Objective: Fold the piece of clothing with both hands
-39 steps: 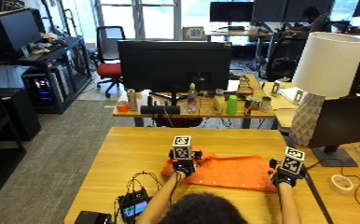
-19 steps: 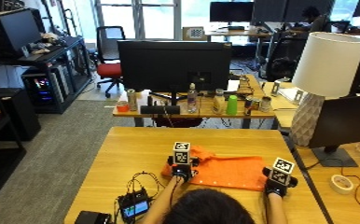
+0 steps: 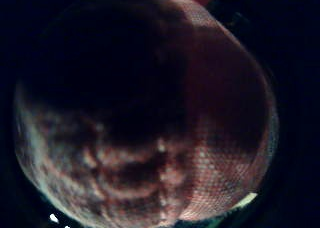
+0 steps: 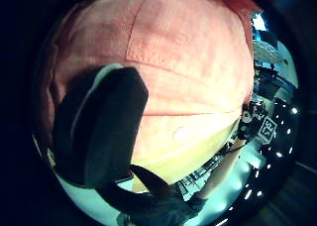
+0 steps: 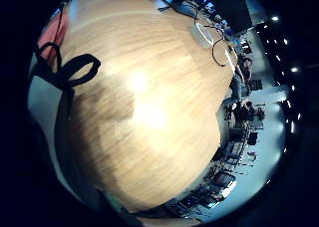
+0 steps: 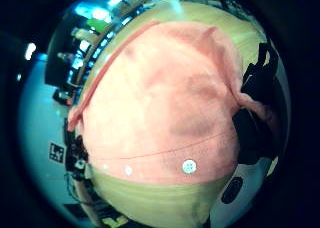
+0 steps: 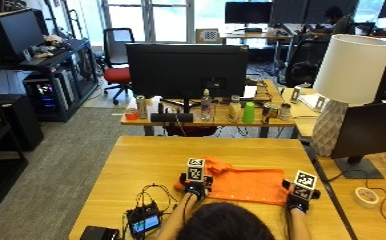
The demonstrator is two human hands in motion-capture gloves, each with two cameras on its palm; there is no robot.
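An orange shirt [image 7: 246, 183] lies spread flat on the wooden desk [image 7: 146, 160], just in front of the person, whose head shows at the lower edge of the outside view. The left hand [image 7: 194, 189] sits at the shirt's left edge and the right hand [image 7: 297, 199] at its right near corner, the two well apart with the cloth stretched between them. In the right thumb side palm view the cloth [image 6: 165, 113] bunches up into a pinch between the gloved fingers [image 6: 255, 118] of that hand, so the right hand grips the shirt's edge; a row of small white buttons [image 6: 188, 166] runs along the hem nearest the desk's near side. In the left thumb side palm view the gloved thumb [image 4: 99, 132] lies against the cloth [image 4: 183, 62], and fabric fills the left little finger side view close up, but whether the left hand pinches the shirt or only presses on it I cannot tell. The right little finger side view shows bare desk wood [image 5: 149, 117] beside the shirt. Near the desk's left front corner lies a small device with a lit screen [image 7: 143, 222] and black cables. A roll of tape [image 7: 366, 196] rests on the neighbouring desk to the right, by a lamp [image 7: 343, 80].
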